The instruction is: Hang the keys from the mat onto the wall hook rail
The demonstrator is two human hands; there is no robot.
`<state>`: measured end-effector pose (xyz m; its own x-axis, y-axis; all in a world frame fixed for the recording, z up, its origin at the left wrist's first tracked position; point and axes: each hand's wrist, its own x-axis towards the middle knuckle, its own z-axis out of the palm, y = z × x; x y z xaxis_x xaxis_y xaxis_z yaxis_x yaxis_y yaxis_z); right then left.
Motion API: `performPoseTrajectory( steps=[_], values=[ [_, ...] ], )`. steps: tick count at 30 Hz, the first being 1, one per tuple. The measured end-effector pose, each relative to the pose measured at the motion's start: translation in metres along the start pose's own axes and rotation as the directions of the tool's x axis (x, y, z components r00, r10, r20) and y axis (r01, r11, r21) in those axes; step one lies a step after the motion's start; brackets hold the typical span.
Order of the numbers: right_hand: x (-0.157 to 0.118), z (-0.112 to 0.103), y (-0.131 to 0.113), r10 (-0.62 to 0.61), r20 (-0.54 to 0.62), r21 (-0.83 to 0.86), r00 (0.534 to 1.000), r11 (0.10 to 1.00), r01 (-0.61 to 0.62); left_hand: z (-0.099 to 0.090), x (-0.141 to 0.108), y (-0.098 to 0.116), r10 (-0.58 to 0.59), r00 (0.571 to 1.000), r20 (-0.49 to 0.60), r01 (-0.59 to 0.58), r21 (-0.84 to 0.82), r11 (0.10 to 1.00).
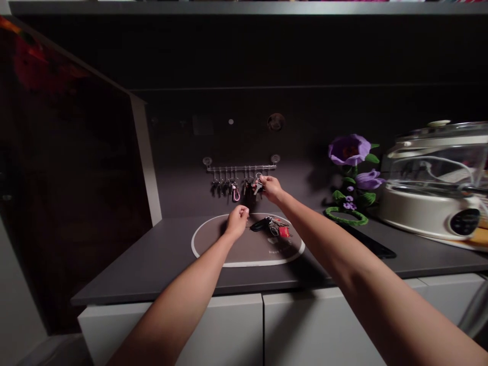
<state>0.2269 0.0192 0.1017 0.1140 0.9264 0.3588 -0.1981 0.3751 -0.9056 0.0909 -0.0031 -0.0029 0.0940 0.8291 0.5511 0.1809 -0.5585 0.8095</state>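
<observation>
My right hand (272, 189) pinches a ring of keys (258, 187) just below the right part of a clear hook rail (242, 168) on the dark wall. Whether that ring touches a hook I cannot tell. Several other key bunches hang along the rail, one with a pink carabiner (236, 193). Lower and to the left, my left hand (238, 220) is closed above an oval mat (213, 256); anything between its fingers is hidden. Beside it on the mat lies a bunch of keys (273, 225) with a black fob and a red tag (284, 232).
Purple artificial flowers (349, 150) with a green ring base (360, 221) stand to the right. Behind my right forearm lies a flat black object (373, 245). A white appliance with a clear lid (423, 203) occupies the far right of the dark countertop (152, 264).
</observation>
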Motion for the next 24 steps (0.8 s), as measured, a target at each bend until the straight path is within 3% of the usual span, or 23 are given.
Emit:
performPoseTrajectory(
  steps=[4,13,21,24],
  values=[
    [0.012,0.004,0.002,0.031,-0.044,0.018,0.999,0.999,-0.030,0.000,0.002,-0.007,0.112,0.993,0.029,-0.115,0.179,0.977],
    [0.027,0.006,0.014,0.051,-0.067,0.115,0.996,0.992,-0.043,0.000,0.004,-0.009,0.139,0.990,0.033,-0.143,0.247,0.958],
    [0.023,-0.005,0.025,0.053,-0.079,0.009,0.995,0.999,-0.052,0.001,0.004,-0.010,0.149,0.988,0.046,-0.155,0.249,0.956],
    [0.026,-0.009,0.029,-0.012,-0.099,-0.072,0.995,0.997,0.005,0.001,0.003,-0.008,0.143,0.989,0.044,-0.149,0.238,0.960]
  ],
)
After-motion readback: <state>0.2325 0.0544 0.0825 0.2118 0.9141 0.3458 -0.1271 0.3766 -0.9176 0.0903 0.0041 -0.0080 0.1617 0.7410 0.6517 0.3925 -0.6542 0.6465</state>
